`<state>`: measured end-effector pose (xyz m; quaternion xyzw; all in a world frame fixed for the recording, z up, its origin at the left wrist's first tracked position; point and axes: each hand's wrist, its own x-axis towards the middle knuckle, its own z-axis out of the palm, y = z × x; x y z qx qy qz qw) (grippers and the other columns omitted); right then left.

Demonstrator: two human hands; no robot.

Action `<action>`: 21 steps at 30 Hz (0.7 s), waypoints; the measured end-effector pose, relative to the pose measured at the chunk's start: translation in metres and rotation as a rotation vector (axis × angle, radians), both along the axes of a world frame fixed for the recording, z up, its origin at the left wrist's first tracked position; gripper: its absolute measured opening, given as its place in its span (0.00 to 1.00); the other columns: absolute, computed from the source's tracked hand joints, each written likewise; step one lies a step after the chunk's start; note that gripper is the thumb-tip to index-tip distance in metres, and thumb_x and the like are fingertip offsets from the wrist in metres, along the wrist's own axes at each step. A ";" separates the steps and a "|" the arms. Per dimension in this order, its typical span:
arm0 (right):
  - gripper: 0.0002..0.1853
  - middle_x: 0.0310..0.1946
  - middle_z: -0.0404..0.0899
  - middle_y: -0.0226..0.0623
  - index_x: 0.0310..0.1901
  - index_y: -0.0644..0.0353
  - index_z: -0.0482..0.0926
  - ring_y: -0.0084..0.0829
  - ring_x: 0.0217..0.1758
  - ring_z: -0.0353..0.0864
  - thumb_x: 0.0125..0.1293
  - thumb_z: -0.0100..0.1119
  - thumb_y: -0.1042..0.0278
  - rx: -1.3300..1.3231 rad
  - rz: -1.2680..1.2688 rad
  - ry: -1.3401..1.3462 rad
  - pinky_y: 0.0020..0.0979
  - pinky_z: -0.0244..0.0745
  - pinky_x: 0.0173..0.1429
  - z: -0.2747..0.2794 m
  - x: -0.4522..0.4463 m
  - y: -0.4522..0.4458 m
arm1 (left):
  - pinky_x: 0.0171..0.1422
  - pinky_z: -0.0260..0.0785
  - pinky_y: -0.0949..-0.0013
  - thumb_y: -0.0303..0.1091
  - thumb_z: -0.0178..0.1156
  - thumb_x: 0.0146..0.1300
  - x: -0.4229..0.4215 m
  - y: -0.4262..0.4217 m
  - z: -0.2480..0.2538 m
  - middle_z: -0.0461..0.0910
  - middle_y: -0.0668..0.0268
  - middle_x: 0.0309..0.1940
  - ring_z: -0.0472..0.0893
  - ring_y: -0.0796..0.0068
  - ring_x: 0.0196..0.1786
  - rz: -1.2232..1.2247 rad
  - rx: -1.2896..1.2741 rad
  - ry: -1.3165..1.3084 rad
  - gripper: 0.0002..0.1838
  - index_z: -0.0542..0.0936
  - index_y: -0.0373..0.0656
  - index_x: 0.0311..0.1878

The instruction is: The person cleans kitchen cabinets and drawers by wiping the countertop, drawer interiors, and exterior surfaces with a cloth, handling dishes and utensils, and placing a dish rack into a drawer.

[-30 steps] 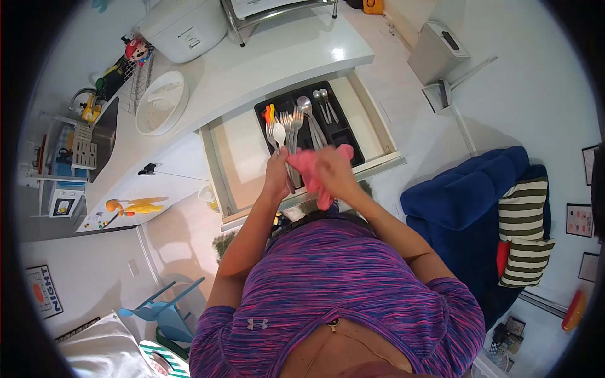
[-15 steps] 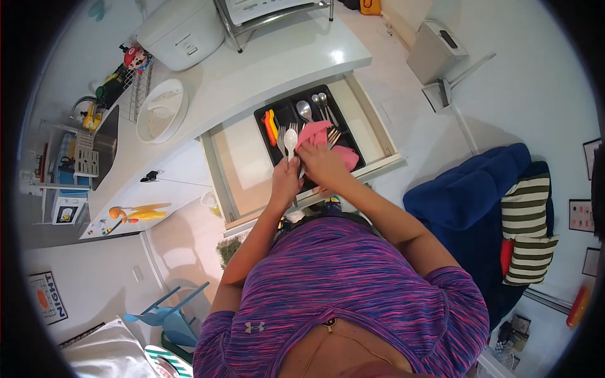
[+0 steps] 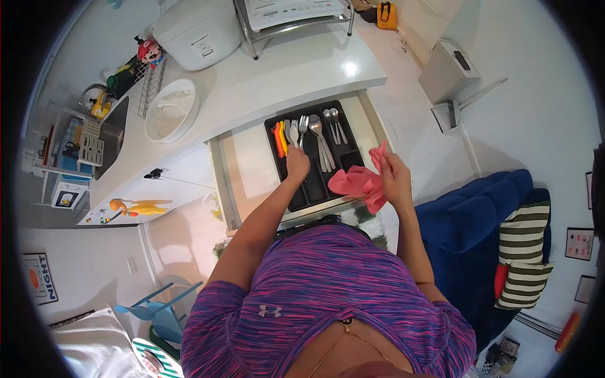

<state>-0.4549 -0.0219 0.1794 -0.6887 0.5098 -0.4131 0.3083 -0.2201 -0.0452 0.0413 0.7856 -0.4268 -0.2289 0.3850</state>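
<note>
My left hand is down in the black cutlery tray, its fingers closed around the handles of several forks. Orange and yellow handled cutlery lies just left of them. My right hand grips a crumpled pink cloth by its upper end, and the cloth hangs over the tray's right front corner. Large metal spoons lie in the middle compartment. Small spoons rest in the compartment to the right.
The tray sits in an open drawer under the white counter. On the counter are a white basin, a rice cooker and a metal rack. A blue sofa stands to the right, with a bin behind it.
My right hand has moved right with the pink cloth, away from the cutlery. My left hand has lowered the forks into the tray's left compartment. The large spoons now show fully.
</note>
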 end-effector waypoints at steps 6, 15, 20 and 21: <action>0.12 0.32 0.78 0.41 0.42 0.67 0.74 0.26 0.37 0.75 0.64 0.47 0.68 0.116 -0.110 -0.006 0.26 0.68 0.42 -0.024 -0.015 0.024 | 0.46 0.62 0.54 0.30 0.45 0.61 -0.012 -0.026 -0.029 0.72 0.42 0.35 0.72 0.42 0.41 0.169 -0.063 0.253 0.11 0.66 0.30 0.41; 0.12 0.30 0.76 0.44 0.43 0.68 0.73 0.30 0.34 0.75 0.64 0.47 0.69 0.184 -0.128 -0.047 0.26 0.68 0.39 -0.021 -0.020 0.025 | 0.50 0.60 0.52 0.27 0.44 0.60 -0.027 -0.009 -0.022 0.64 0.41 0.40 0.67 0.43 0.45 0.186 -0.127 -0.054 0.14 0.61 0.28 0.46; 0.12 0.31 0.76 0.45 0.43 0.69 0.73 0.31 0.35 0.76 0.63 0.47 0.69 0.180 -0.097 -0.073 0.27 0.68 0.40 -0.022 -0.015 0.016 | 0.49 0.64 0.51 0.33 0.46 0.60 -0.011 -0.018 -0.020 0.72 0.40 0.38 0.73 0.43 0.44 0.059 0.167 0.124 0.15 0.67 0.29 0.42; 0.12 0.31 0.76 0.45 0.43 0.69 0.73 0.31 0.35 0.76 0.63 0.47 0.69 0.179 -0.097 -0.074 0.27 0.68 0.41 -0.021 -0.015 0.017 | 0.49 0.64 0.51 0.33 0.46 0.60 -0.007 -0.022 -0.021 0.72 0.40 0.38 0.73 0.43 0.44 0.060 0.168 0.127 0.15 0.67 0.29 0.42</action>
